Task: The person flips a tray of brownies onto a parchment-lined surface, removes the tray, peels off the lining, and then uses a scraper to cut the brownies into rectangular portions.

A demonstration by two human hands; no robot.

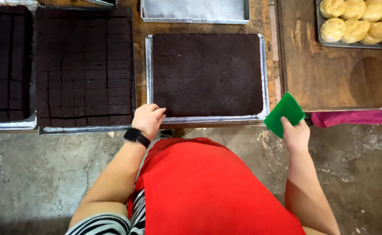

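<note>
My left hand curls its fingers on the near-left corner of the uncut brownie tray, steadying it on the bench; my right hand pinches a green scraper just right.

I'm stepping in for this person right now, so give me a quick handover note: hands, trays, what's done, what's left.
Left hand: gripping the near left corner of the uncut cake tray.
Right hand: holding a green scraper off the tray's right corner.
Done: two trays at left, the cut cake and another cut slab, are scored into squares.
Left: the uncut brown slab shows no cuts.
</note>
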